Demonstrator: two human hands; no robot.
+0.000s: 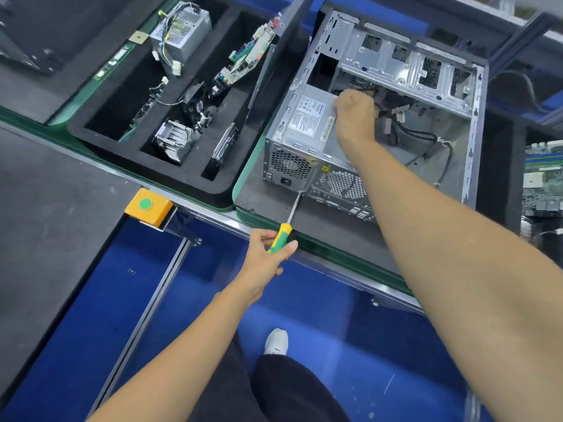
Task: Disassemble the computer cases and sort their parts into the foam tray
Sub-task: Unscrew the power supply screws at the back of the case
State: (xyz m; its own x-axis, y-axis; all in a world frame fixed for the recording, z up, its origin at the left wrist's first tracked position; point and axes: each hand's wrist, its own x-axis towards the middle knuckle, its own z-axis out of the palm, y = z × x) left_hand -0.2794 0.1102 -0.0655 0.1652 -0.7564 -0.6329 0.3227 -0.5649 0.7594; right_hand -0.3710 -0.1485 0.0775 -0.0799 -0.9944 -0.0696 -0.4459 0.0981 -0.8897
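An open grey computer case point(426, 65) lies on its side on the belt, with its power supply point(307, 123) still at the near left corner. My left hand point(268, 254) grips the green and yellow handle of a screwdriver point(285, 231); its tip touches the rear edge of the power supply. My right hand point(355, 112) reaches into the case and its curled fingers hold the inner end of the power supply; the fingertips are hidden. The black foam tray point(146, 175) to the left holds another power supply point(182, 32), a circuit board point(246, 60), a heatsink point(175, 140) and a drive point(225, 146).
A yellow box with a green button point(149, 207) is fixed at the belt's edge. Loose black cables point(426, 144) lie inside the case. A motherboard point(543, 178) sits at the far right. A dark panel point(271, 59) leans between tray and case. Blue floor lies below.
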